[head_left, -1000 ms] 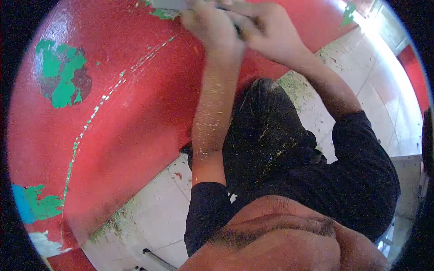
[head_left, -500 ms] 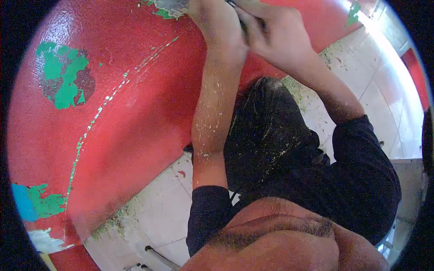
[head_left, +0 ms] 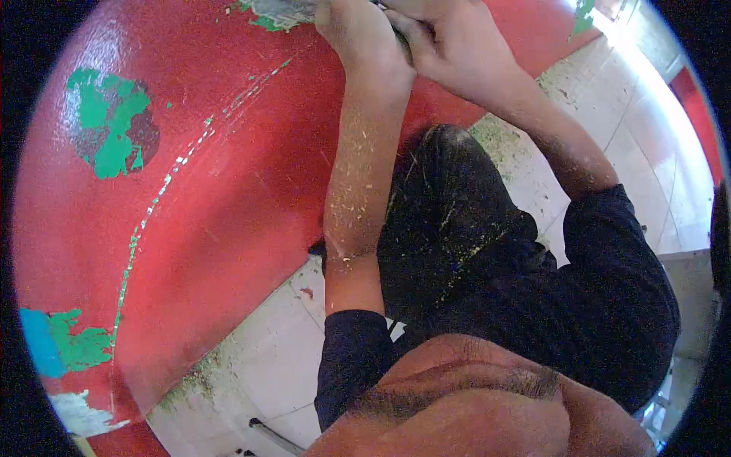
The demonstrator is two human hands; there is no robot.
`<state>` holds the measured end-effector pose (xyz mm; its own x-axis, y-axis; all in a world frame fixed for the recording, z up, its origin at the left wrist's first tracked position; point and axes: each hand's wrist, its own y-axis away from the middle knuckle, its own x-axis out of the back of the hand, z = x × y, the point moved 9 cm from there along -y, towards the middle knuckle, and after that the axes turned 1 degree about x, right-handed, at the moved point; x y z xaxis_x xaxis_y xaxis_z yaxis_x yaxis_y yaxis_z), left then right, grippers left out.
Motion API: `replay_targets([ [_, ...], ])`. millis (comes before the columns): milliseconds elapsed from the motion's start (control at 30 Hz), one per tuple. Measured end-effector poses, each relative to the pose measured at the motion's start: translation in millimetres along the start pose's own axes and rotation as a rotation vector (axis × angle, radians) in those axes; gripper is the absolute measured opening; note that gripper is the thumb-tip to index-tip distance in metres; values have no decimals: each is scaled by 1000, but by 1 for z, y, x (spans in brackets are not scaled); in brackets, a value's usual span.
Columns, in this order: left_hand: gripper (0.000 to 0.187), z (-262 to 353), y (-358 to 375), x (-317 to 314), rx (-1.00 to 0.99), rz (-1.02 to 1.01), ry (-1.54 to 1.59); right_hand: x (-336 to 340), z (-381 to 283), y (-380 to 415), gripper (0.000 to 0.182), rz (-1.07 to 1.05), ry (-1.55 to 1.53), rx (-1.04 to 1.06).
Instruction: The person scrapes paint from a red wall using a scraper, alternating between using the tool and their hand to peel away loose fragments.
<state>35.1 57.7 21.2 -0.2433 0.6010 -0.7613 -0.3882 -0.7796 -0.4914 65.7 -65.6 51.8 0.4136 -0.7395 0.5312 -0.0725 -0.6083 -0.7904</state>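
Note:
At the top of the view my left hand [head_left: 369,34] and my right hand [head_left: 449,46] are together, close against the red painted surface [head_left: 251,183]. Fingers of both are bent round something dark and thin between them, mostly hidden by the hands and cut off by the top edge. Left of my left hand lies a bare grey patch [head_left: 293,11] with a green rim. A chipped line [head_left: 164,183] of white and green spots curves down the red surface. Flakes cling to both forearms.
Green patches [head_left: 114,126] show at the upper left, with a blue patch [head_left: 42,343] lower down. Debris [head_left: 202,381] is scattered on the pale tiled floor [head_left: 266,358]. A dark-clothed knee [head_left: 457,175] is below my hands. A metal leg [head_left: 274,436] lies at the bottom.
Both hands stay together and have shifted very slightly left and up in view. The surface and floor patches are shifted a little too.

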Motion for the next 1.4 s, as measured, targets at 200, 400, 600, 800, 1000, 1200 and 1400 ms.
replay_targets([
  [200, 24, 19, -18, 2, -23, -77, -92, -5, -10, -17, 16, -32, -107, -75],
  [400, 23, 8, -14, 6, -55, 67, -70, -8, 4, -20, 16, -40, 12, 2],
  [600, 20, 13, -29, 6, -111, -42, -107, -5, 1, -22, 25, 64, -98, 57],
  [800, 14, -10, -5, 10, 39, 133, -25, -4, 10, -12, 28, -86, -111, -73],
  [1000, 17, 27, -23, -6, -64, -53, -53, 4, -4, -23, 27, -72, -112, -25],
  [1200, 18, 53, -16, -10, -294, 58, -150, -8, -9, -33, 28, -29, -103, -11],
  [1400, 21, 5, -9, 6, -17, 64, -91, -6, 9, -14, 27, 32, -85, 22],
])
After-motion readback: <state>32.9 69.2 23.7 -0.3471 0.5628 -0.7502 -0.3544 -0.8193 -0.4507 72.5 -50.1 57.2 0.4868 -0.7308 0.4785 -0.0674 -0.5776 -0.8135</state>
